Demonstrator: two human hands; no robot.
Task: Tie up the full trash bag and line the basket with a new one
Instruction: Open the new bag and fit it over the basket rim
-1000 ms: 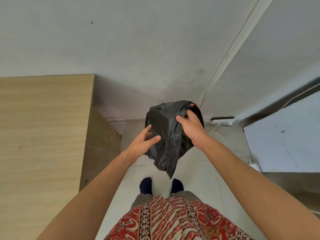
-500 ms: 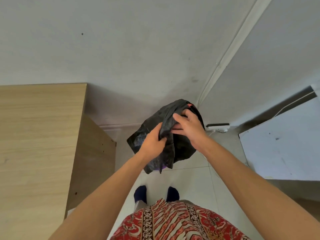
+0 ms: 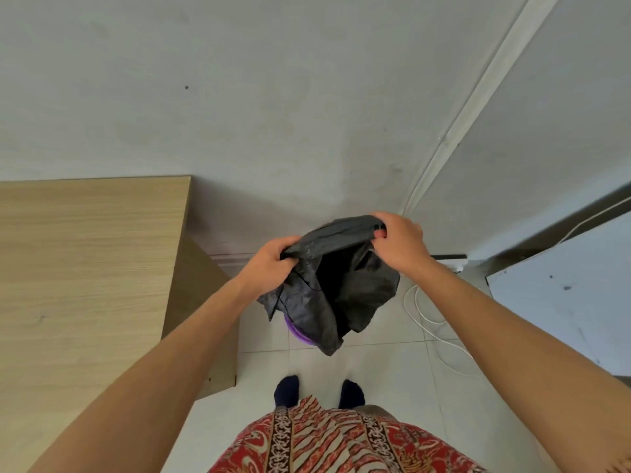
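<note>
Both hands held a black trash bag (image 3: 336, 285) in the air above the pale tiled floor (image 3: 386, 377), its thin, crinkled plastic hanging in loose folds and tapering to a limp point at the bottom. The left hand (image 3: 269, 268) had its grip closed on the near-left part of the bag's rim, fingers curled round bunched film. The right hand (image 3: 397, 238) pinched the far-right part of the rim in a closed grip, so the edge between the two hands was pulled into a taut, smooth band. Below that band the mouth gaped, dark inside. Just under the hanging bag a curved purple rim of the basket (image 3: 298, 332) showed on the floor, mostly hidden by the plastic. To the left stood a light wood-grain cabinet (image 3: 85, 268) with a flat top and a squared corner. A white cable (image 3: 430, 322) lay in loops on the tiles to the right, near a pale flat panel (image 3: 563, 302). Two dark socked feet (image 3: 286, 390) stood on the floor beneath the bag, above a red patterned garment (image 3: 341, 442).
</note>
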